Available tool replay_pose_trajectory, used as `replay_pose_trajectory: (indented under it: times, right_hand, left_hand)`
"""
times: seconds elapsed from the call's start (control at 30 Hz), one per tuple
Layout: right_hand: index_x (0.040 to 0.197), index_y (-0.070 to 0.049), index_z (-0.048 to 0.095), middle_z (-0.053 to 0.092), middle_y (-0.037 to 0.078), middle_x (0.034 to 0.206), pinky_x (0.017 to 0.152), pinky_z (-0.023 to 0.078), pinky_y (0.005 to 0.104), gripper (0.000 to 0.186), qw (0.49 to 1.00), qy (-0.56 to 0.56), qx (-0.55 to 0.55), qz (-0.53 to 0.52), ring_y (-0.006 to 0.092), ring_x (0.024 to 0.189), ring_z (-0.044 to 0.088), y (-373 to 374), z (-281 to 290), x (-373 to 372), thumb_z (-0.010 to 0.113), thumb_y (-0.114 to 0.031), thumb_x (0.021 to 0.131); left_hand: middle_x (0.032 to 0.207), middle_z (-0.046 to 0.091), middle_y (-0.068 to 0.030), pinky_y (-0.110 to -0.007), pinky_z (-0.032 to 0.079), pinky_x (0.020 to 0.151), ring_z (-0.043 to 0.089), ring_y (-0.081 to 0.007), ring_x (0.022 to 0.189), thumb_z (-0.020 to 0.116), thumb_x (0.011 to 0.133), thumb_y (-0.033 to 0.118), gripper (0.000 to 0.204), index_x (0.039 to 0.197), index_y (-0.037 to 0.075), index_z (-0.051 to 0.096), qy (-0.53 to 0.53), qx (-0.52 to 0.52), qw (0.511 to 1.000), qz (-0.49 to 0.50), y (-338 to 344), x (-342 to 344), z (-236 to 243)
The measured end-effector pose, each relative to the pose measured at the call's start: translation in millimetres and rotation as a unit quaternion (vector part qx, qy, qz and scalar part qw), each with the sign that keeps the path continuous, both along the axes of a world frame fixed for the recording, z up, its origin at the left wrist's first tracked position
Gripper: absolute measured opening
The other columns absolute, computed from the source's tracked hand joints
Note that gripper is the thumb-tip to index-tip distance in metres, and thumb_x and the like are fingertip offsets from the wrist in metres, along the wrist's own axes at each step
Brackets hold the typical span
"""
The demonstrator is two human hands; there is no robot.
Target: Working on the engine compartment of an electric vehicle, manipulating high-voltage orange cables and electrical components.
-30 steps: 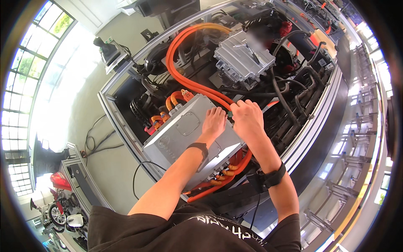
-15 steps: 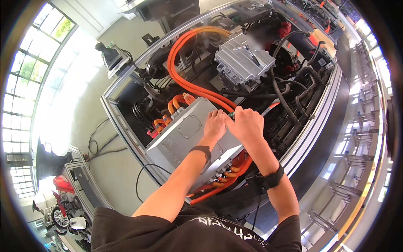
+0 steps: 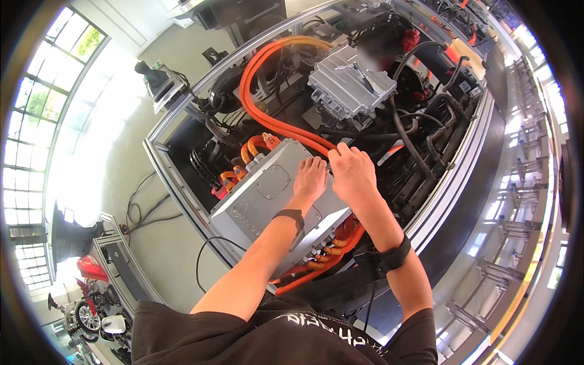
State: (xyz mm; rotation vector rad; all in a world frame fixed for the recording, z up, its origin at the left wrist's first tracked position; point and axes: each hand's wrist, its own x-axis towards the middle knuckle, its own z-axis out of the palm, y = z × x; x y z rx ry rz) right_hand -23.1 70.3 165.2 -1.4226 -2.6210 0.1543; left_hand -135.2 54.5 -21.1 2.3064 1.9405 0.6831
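A grey metal box (image 3: 248, 210) with bolted oval cover plates lies tilted in front of me. My left hand (image 3: 311, 180) rests on top of it near its right edge, fingers laid on the metal and slightly bent. At the box's far right corner my right hand (image 3: 353, 171) is closed in a fist. Whatever it grips is hidden behind the fingers. Just beyond the fist run thick orange cables (image 3: 277, 125). Shorter orange cables with plugs (image 3: 331, 248) enter the box's near side, and others (image 3: 255, 146) its far left side.
An aluminium frame (image 3: 173, 194) surrounds the machinery. Farther back sits a silver finned housing (image 3: 350, 82) with a metal tool (image 3: 364, 76) lying on it. Black hoses (image 3: 404, 143) run along the right. A black lever unit (image 3: 155, 82) stands at the left edge.
My right fist has moved slightly up and left and turned a little. A small green part beside it no longer shows. My left hand stays on the box.
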Motion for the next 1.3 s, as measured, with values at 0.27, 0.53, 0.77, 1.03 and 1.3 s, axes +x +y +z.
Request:
replay_pose_trajectory:
  times: [0.27,0.53,0.77,1.03,1.3]
  right_hand:
    - [0.089,0.001,0.06,0.068,0.02,0.076,0.067,0.053,0.0461,0.041,0.977,0.014,-0.143,-0.158,0.0397,0.075,0.068,-3,12,-6,0.069,-0.038,0.083]
    - [0.087,-0.001,0.058,0.067,0.017,0.078,0.066,0.053,0.0434,0.028,0.99,0.029,-0.085,-0.107,0.0364,0.076,0.067,2,-6,-4,0.068,-0.028,0.085]
    - [0.106,-0.003,0.06,0.065,0.013,0.097,0.071,0.052,0.0431,0.026,0.993,0.044,-0.087,-0.063,0.0347,0.085,0.066,-1,-4,4,0.068,-0.012,0.083]
    - [0.109,-0.003,0.062,0.067,0.015,0.093,0.067,0.052,0.0426,0.029,0.989,0.05,-0.082,-0.111,0.0343,0.082,0.066,-8,-1,8,0.065,-0.022,0.086]
    - [0.098,-0.002,0.061,0.067,0.013,0.079,0.064,0.05,0.0429,0.026,0.992,0.055,-0.05,-0.106,0.0343,0.075,0.066,-1,-5,5,0.066,-0.025,0.087]
  left_hand:
    - [0.097,0.055,-0.0064,-0.039,0.04,0.089,0.052,-0.0252,0.101,0.06,0.085,0.016,0.014,0.096,0.006,0.058,-0.068,-0.021,0.997,0.035,-7,-1,18]
    - [0.092,0.055,-0.0065,-0.04,0.041,0.085,0.053,-0.0256,0.096,0.061,0.084,0.016,0.014,0.094,0.006,0.059,-0.02,0.016,1.0,-0.002,-2,-3,3]
    - [0.092,0.054,-0.0071,-0.04,0.042,0.085,0.053,-0.0255,0.096,0.062,0.083,0.015,0.013,0.092,0.007,0.06,-0.02,0.012,1.0,-0.008,-3,-4,5]
    - [0.103,0.056,-0.0095,-0.041,0.042,0.09,0.052,-0.03,0.104,0.063,0.077,0.008,0.02,0.097,0.004,0.063,-0.047,-0.022,0.998,-0.033,-5,-7,9]
    - [0.094,0.055,-0.007,-0.038,0.042,0.084,0.054,-0.0249,0.095,0.063,0.084,0.015,0.011,0.09,0.006,0.061,-0.033,0.041,0.999,-0.009,-2,-8,1]
